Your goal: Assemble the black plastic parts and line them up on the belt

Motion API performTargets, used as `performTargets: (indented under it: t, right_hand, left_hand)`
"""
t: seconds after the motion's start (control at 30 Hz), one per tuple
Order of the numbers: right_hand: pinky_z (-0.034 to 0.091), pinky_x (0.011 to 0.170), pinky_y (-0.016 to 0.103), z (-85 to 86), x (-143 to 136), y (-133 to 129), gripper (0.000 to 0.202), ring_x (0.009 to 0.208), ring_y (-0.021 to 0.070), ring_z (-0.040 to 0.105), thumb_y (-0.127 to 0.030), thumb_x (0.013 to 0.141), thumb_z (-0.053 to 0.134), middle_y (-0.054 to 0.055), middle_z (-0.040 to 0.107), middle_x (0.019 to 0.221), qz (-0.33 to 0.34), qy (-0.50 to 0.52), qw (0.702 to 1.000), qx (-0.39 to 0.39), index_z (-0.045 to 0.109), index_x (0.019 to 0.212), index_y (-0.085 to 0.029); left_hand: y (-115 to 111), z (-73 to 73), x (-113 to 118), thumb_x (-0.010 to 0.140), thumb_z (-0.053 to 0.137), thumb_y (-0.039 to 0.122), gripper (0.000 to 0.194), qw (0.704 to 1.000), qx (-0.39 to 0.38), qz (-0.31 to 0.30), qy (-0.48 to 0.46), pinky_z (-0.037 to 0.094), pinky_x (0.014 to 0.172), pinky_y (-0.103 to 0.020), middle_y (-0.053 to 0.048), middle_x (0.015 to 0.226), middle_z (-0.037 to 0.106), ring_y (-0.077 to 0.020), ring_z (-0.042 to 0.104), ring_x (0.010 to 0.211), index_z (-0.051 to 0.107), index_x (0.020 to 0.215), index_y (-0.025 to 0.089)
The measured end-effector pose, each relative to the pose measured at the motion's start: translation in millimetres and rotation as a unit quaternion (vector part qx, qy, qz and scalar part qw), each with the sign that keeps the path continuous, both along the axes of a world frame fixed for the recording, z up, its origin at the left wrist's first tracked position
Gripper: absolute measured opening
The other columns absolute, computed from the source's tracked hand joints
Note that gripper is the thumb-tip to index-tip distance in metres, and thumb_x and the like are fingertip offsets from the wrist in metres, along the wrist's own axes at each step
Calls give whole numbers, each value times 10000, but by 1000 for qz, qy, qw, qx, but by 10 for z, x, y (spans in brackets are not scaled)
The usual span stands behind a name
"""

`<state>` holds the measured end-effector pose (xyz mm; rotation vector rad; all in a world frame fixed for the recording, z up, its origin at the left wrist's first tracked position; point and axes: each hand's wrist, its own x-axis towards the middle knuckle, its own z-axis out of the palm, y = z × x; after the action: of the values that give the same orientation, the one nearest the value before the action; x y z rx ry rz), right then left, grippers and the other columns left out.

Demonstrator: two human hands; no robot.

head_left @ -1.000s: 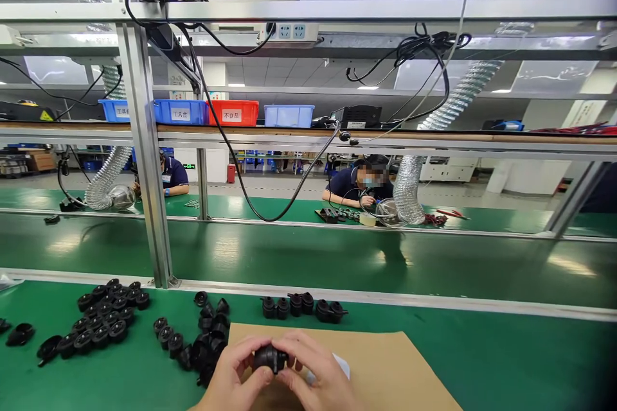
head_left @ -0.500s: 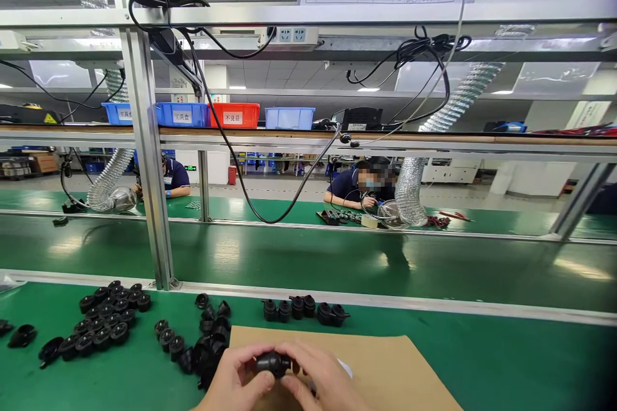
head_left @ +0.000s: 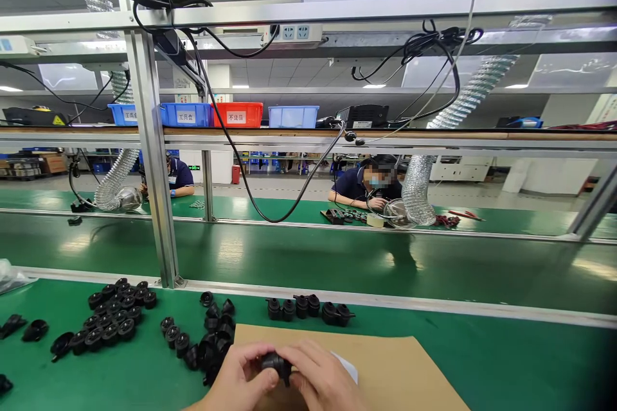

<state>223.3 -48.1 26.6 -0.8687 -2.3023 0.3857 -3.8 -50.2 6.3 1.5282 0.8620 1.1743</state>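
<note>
Between my two hands, low in the middle of the head view, is a small black rounded plastic part (head_left: 276, 365). My left hand (head_left: 243, 377) grips its left side with thumb and fingers. My right hand (head_left: 321, 374) closes over its right side, so much of that end is hidden. Both hands are above a brown cardboard sheet (head_left: 385, 366). A white object (head_left: 348, 366) lies partly hidden behind my right hand. Just left of my hands is a heap of black cup-shaped parts (head_left: 212, 340).
Round black parts (head_left: 110, 321) are grouped at left on the green table (head_left: 506, 359). Several capped black parts (head_left: 308, 308) stand in a row behind the cardboard. A metal post (head_left: 153, 160) rises at left. Two people (head_left: 369, 186) work across the bench.
The black part has turned in my hands, its end now tilting down toward me. My right hand's fingers have shifted further over it. The view has moved slightly left.
</note>
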Motion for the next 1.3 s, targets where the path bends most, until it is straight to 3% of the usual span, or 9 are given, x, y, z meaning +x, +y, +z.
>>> performTargets:
  t: [0.1, 0.23, 0.33, 0.53, 0.63, 0.73, 0.93, 1.03, 1.3]
  right_hand:
    - [541, 829, 341, 41, 3, -10, 548, 1044, 251, 668, -34, 905, 490, 73, 723, 1187, 1, -10, 999, 31, 608, 1368, -301]
    - [518, 775, 348, 105, -63, -79, 135, 896, 250, 675, -300, 993, 597, 55, 731, 979, -80, -35, 995, -47, 692, 1078, -256]
    - [493, 727, 340, 139, -74, -110, 314, 806, 235, 667, -450, 1062, 490, 46, 712, 871, -122, -35, 989, -76, 676, 928, -236]
    - [512, 928, 297, 277, -24, -185, 396, 1120, 222, 677, -232, 945, 624, 51, 684, 1281, -63, -1, 996, -70, 611, 1330, -321]
    - [492, 803, 301, 279, -66, -195, 156, 938, 229, 715, -320, 1003, 581, 35, 762, 1030, -107, -34, 990, -88, 709, 1084, -284]
    - [436, 694, 318, 254, -87, -169, 483, 754, 225, 698, -458, 1104, 374, 37, 748, 791, -134, -48, 984, -105, 692, 812, -240]
    - [517, 844, 312, 230, -10, -140, 401, 986, 228, 690, -346, 1013, 541, 82, 705, 1263, -40, 39, 993, -101, 575, 1408, -287]
    - [517, 813, 310, 180, -42, -134, 391, 905, 212, 670, -247, 946, 586, 65, 711, 1199, -38, 42, 993, -107, 613, 1334, -287]
    - [478, 717, 302, 156, -150, -149, 251, 796, 202, 633, -392, 995, 578, 35, 736, 990, -84, 117, 977, -156, 658, 1183, -247]
  left_hand:
    - [-10, 5, 15, 834, 825, 607, 521, 1000, -11, -18, -18, 626, 986, -446, -150, 1153, 831, -343, 767, 1072, 836, 1176, 214]
    - [9, -110, -36, 793, 870, 576, 535, 999, 45, 9, 18, 604, 1041, -476, -164, 1205, 811, -364, 750, 1139, 829, 1204, 237]
    - [26, -142, -60, 775, 902, 501, 481, 993, 82, 35, 72, 583, 1076, -484, -164, 1199, 807, -366, 735, 1165, 840, 1180, 248]
    - [15, -51, -13, 813, 848, 579, 553, 1000, -15, 21, 3, 678, 849, -423, -174, 1233, 799, -351, 773, 1052, 815, 1227, 214]
    - [-3, -59, -15, 786, 868, 587, 559, 1000, 1, 5, 7, 662, 927, -453, -171, 1234, 802, -363, 764, 1100, 825, 1212, 228]
    - [-5, -86, -25, 744, 898, 601, 588, 999, 22, -15, 19, 604, 1051, -486, -168, 1210, 809, -373, 753, 1141, 835, 1195, 229]
    - [47, -32, -25, 855, 792, 629, 575, 1000, -21, 11, -1, 567, 1097, -525, -166, 1290, 788, -384, 729, 1205, 800, 1263, 225]
    - [47, -5, -32, 870, 778, 620, 548, 1000, -16, -4, -1, 555, 1112, -525, -153, 1309, 782, -385, 715, 1231, 799, 1265, 241]
    - [26, -84, -54, 954, 696, 586, 628, 1000, 15, 6, 13, 541, 1130, -456, -143, 1396, 721, -323, 688, 1268, 623, 1494, 274]
